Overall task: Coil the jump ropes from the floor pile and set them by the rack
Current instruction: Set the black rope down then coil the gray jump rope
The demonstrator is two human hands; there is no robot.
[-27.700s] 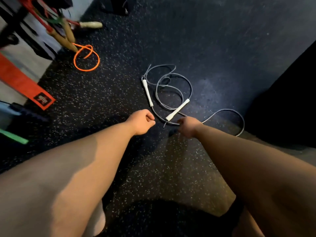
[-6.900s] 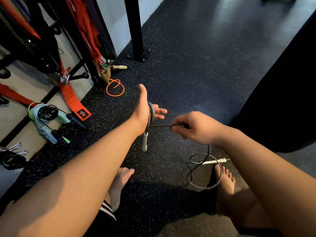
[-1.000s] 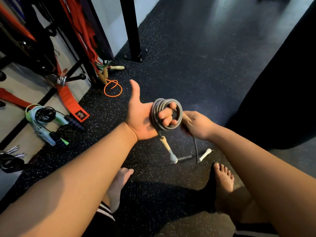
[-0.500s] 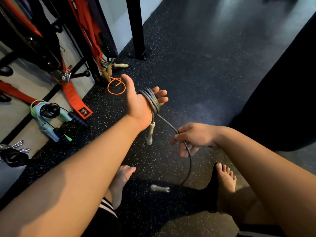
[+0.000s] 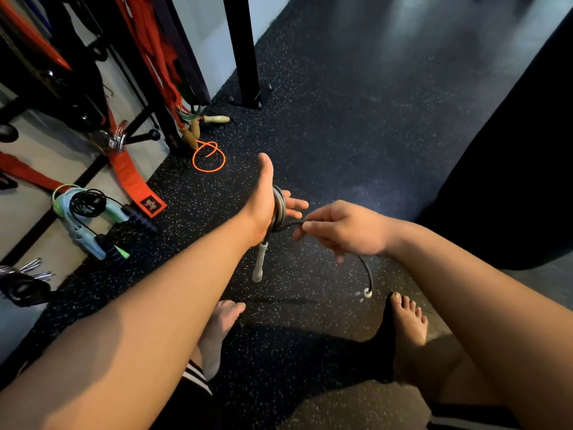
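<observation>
Several jump rope [image 5: 279, 209] loops ring my straight-fingered left hand [image 5: 262, 200] | white handle [image 5: 259, 262] points 6 o'clock | right hand [image 5: 347, 231] pinches its tail, 3 o'clock

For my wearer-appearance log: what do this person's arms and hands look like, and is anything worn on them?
The left arm and right arm are bare, no sleeves in view. The left hand and right hand wear no gloves; no watch, bracelet or ring shows.

The only lettering sits on a small black patch [image 5: 151, 206] at the lower end of the red strap [image 5: 128, 173]: a few red characters, too small and blurred to be read.
</observation>
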